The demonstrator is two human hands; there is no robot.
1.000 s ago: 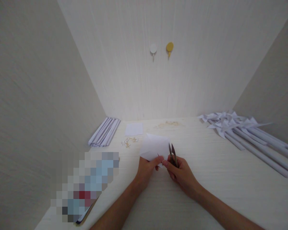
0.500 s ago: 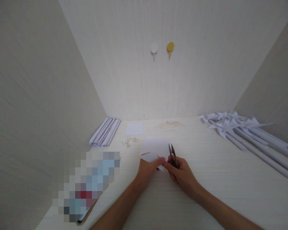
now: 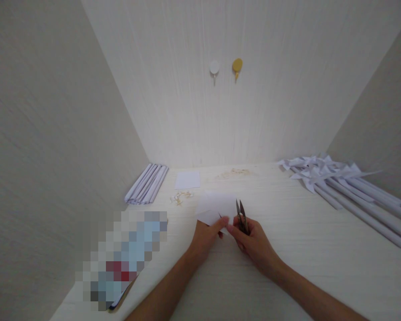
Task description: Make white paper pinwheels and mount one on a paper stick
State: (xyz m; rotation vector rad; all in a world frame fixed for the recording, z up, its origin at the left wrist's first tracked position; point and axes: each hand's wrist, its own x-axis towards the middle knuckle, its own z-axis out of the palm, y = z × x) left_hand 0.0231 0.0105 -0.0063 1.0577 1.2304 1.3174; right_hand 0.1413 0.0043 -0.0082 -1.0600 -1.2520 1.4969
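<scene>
My left hand (image 3: 205,236) pinches the near edge of a folded white paper sheet (image 3: 215,206) that lies low over the white table (image 3: 287,240). My right hand (image 3: 250,238) is closed round a small pair of metal snips (image 3: 242,215), blades pointing away from me and slightly apart, and its thumb and forefinger also pinch the paper's near corner. Both hands meet at the middle of the table.
A bundle of rolled white paper tubes (image 3: 147,189) lies at the back left, a small white paper square (image 3: 187,180) and small tan fasteners (image 3: 181,197) beside it. Several paper pinwheels on sticks (image 3: 334,178) lie at the right. Two wall hooks (image 3: 225,67) hang above. A pixelated patch (image 3: 120,258) covers the near left.
The paper has been lowered and flattened toward the table; its raised far flap has come down. Both hands stay in almost the same place.
</scene>
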